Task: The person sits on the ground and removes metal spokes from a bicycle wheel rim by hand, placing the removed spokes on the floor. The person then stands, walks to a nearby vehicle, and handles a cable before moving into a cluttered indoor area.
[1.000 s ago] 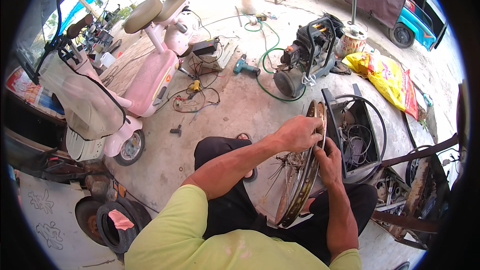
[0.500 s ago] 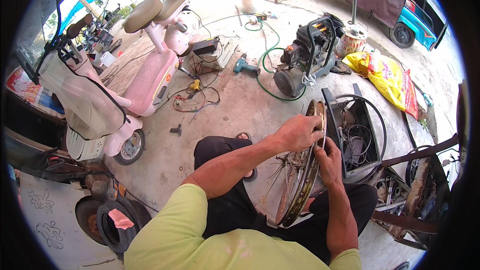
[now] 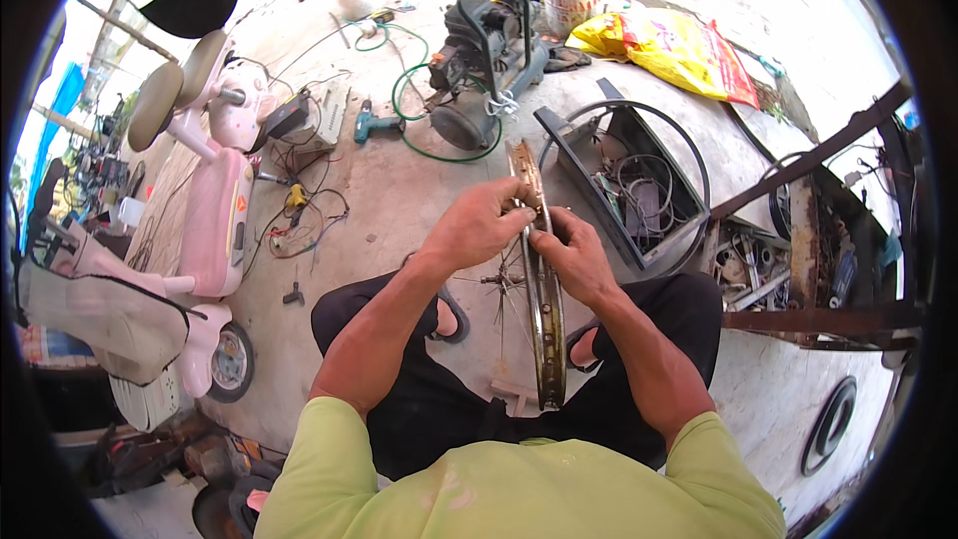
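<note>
Scooter is sitting farther left in view; left hand, grip narrow, is pinching the spoked rim, now standing straighter between the knees; right hand is clasping it too, so handwork is continuing there.

Left fingers, right fingers — both on a spoked metal rim

Open-air repair workshop: air compressor, teal drill, pink scooter, spoked wheel, concrete floor.
</note>
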Action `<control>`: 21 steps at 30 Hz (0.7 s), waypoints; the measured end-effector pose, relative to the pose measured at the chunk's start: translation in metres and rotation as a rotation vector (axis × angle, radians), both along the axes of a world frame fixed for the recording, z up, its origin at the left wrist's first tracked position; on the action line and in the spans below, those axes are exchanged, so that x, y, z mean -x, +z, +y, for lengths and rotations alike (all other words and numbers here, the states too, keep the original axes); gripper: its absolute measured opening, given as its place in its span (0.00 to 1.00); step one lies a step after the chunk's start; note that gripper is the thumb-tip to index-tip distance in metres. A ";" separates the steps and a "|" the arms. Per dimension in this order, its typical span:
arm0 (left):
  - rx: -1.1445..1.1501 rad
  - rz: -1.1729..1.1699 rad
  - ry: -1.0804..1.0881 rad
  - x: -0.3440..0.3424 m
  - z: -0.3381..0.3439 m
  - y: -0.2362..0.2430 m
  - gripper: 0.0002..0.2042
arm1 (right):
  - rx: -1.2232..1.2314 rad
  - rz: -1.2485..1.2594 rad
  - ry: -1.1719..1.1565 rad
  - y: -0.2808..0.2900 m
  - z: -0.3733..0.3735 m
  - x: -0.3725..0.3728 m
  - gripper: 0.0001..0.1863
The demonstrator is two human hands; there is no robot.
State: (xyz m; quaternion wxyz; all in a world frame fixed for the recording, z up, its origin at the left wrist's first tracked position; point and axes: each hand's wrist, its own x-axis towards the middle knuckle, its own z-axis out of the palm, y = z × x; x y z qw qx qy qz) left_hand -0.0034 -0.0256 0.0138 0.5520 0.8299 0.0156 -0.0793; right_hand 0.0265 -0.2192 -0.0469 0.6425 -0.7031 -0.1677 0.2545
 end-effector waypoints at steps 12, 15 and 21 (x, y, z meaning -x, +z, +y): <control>-0.072 -0.025 0.056 0.001 -0.001 -0.006 0.10 | 0.015 -0.050 -0.013 -0.003 0.002 0.008 0.23; -0.152 -0.028 0.036 0.002 0.001 -0.006 0.10 | 0.035 -0.064 0.002 0.001 0.003 0.009 0.24; -0.086 -0.019 0.111 0.003 0.001 -0.005 0.09 | 0.083 -0.081 0.004 0.006 0.001 0.008 0.26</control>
